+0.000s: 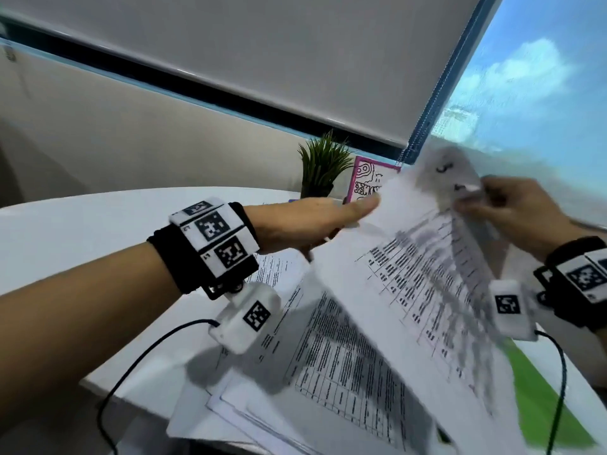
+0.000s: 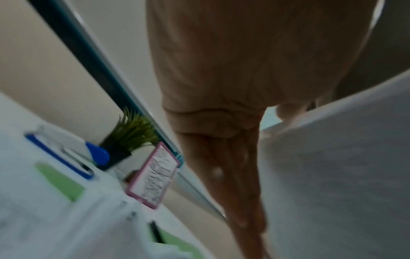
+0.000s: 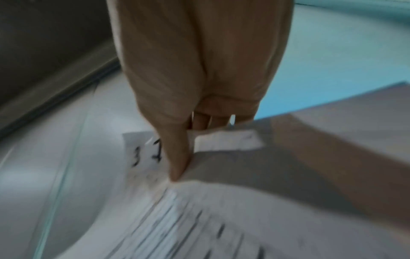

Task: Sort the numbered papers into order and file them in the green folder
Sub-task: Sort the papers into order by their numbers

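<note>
Pinching a lifted sheet (image 1: 410,257) at its numbered corner, the right hand (image 1: 512,211) holds it tilted above the bench (image 1: 65,231), while the left hand (image 1: 305,224) grips the opposite edge, thumb on top. Below, more printed papers (image 1: 328,372) lie fanned over the green folder (image 1: 538,395), which shows only at the right.

Your lifted sheet (image 1: 410,257) was motion-smeared, its print unreadable, and it hid most of the green folder (image 1: 538,399) beneath. Your left hand (image 1: 305,224) kept its fingers behind that sheet, so its grip stayed unclear.
</note>
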{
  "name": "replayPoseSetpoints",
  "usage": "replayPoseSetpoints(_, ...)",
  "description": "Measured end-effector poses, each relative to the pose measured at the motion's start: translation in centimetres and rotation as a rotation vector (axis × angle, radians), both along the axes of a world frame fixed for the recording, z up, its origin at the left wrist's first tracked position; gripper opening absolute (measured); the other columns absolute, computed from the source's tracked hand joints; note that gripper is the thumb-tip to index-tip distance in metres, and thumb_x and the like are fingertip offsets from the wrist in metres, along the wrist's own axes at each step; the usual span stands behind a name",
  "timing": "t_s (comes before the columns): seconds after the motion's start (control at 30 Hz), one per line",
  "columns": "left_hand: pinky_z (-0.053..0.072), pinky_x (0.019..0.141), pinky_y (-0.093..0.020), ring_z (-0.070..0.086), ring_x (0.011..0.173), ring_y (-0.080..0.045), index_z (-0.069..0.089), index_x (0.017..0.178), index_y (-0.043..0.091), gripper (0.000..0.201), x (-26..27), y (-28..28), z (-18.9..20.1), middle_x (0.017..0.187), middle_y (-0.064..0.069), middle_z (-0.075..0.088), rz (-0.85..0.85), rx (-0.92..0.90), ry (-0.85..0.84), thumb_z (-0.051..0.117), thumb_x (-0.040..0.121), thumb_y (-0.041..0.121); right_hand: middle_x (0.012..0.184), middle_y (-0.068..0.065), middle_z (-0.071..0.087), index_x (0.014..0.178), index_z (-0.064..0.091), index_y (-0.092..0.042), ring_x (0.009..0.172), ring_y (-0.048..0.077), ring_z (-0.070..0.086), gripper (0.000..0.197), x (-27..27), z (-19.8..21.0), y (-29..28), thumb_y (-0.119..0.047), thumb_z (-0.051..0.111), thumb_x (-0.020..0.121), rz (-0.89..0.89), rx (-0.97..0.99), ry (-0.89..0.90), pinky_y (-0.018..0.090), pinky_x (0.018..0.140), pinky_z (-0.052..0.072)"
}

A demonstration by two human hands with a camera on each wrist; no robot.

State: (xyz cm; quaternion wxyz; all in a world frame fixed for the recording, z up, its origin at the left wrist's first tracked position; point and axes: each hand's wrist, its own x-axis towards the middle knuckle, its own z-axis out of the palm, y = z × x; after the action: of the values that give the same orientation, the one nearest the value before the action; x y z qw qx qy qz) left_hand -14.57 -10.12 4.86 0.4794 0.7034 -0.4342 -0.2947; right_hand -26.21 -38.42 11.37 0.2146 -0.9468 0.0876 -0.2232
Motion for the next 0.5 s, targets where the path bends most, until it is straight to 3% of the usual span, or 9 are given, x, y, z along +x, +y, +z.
replayPoseSetpoints(0.03, 0.055, 0.092, -0.042, 0.065, 0.111, -0.024, 0.054, 0.132, 0.013, 0.067, 0.7, -0.2, -0.6, 0.132, -0.003, 0.061, 0.025, 0.087, -0.036, 0.034, 0.094, 0.064, 0.066, -0.019, 0.071, 0.079, 0.068, -0.026, 0.063, 0.007, 0.066, 0.011, 0.0, -0.9, -0.3, -0.017, 0.072, 0.085, 0.043, -0.007, 0.077, 0.018, 0.054, 0.047)
replayPoseSetpoints(0.07, 0.059, 0.081, -0.038, 0.071, 0.098, -0.027, 0.061, 0.121, 0.009, 0.064, 1.5, -0.4, -1.4, 0.122, -0.005, 0.066, 0.033, 0.168, -0.091, 0.034, 0.095, 0.062, 0.061, -0.022, 0.068, 0.073, 0.067, -0.028, 0.055, -0.002, 0.061, 0.017, 0.0, -1.8, -0.2, -0.017, 0.072, 0.084, 0.084, -0.027, 0.14, 0.011, 0.052, 0.044)
replayPoseSetpoints(0.1, 0.059, 0.073, -0.034, 0.073, 0.087, -0.027, 0.066, 0.108, 0.006, 0.058, 2.4, -0.6, -2.4, 0.111, -0.007, 0.071, 0.039, 0.246, -0.188, 0.039, 0.097, 0.056, 0.056, -0.02, 0.065, 0.067, 0.064, -0.028, 0.049, -0.004, 0.056, 0.02, 0.0, -3.0, -0.1, -0.02, 0.072, 0.084, 0.112, -0.052, 0.193, 0.008, 0.049, 0.04)
replayPoseSetpoints(0.17, 0.057, 0.069, -0.029, 0.074, 0.077, -0.02, 0.07, 0.096, 0.004, 0.041, 4.2, -1.3, -4.3, 0.095, -0.005, 0.075, 0.085, 0.366, -0.399, 0.052, 0.097, 0.041, 0.053, -0.009, 0.058, 0.065, 0.061, -0.022, 0.047, 0.002, 0.048, 0.025, 0.4, -5.6, 0.0, -0.038, 0.069, 0.082, 0.151, -0.079, 0.283, 0.019, 0.049, 0.038)
replayPoseSetpoints(0.23, 0.055, 0.068, -0.025, 0.072, 0.071, -0.015, 0.073, 0.094, 0.006, 0.03, 5.2, -2.3, -5.9, 0.086, -0.003, 0.075, 0.153, 0.428, -0.497, 0.059, 0.095, 0.032, 0.055, -0.007, 0.051, 0.069, 0.06, -0.017, 0.052, 0.01, 0.047, 0.034, 1.1, -8.1, -0.6, -0.047, 0.069, 0.081, 0.184, -0.131, 0.339, 0.029, 0.053, 0.035)
replayPoseSetpoints(0.3, 0.054, 0.071, -0.026, 0.067, 0.071, -0.014, 0.074, 0.096, 0.007, 0.025, 5.6, -3.9, -6.7, 0.085, -0.004, 0.074, 0.219, 0.442, -0.518, 0.063, 0.092, 0.029, 0.062, -0.007, 0.059, 0.072, 0.062, -0.022, 0.06, 0.015, 0.055, 0.018, 2.0, -9.8, -1.0, -0.03, 0.074, 0.083, 0.199, -0.181, 0.379, 0.031, 0.058, 0.04)
replayPoseSetpoints(0.37, 0.054, 0.08, -0.03, 0.066, 0.083, -0.018, 0.074, 0.099, 0.008, 0.023, 5.9, -5.4, -7.1, 0.093, -0.007, 0.075, 0.281, 0.434, -0.534, 0.066, 0.09, 0.027, 0.075, -0.005, 0.067, 0.08, 0.065, -0.021, 0.07, 0.017, 0.06, 0.012, 2.9, -11.1, -0.4, -0.013, 0.073, 0.082, 0.196, -0.233, 0.381, 0.018, 0.063, 0.042)
replayPoseSetpoints(0.43, 0.053, 0.082, -0.031, 0.066, 0.094, -0.022, 0.074, 0.101, 0.007, 0.022, 6.4, -6.9, -7.4, 0.1, -0.008, 0.074, 0.313, 0.431, -0.529, 0.068, 0.087, 0.024, 0.084, -0.003, 0.068, 0.087, 0.066, -0.017, 0.076, 0.015, 0.06, 0.011, 3.8, -11.9, 0.0, -0.01, 0.073, 0.082, 0.218, -0.223, 0.358, 0.009, 0.064, 0.039)
replayPoseSetpoints(0.5, 0.052, 0.078, -0.03, 0.066, 0.095, -0.022, 0.074, 0.099, 0.01, 0.019, 6.7, -7.8, -7.6, 0.101, -0.006, 0.073, 0.324, 0.419, -0.508, 0.071, 0.084, 0.02, 0.094, -0.003, 0.068, 0.088, 0.066, -0.016, 0.086, 0.014, 0.062, 0.012, 4.8, -12.6, 0.2, -0.015, 0.075, 0.08, 0.274, -0.165, 0.33, 0.013, 0.073, 0.043)
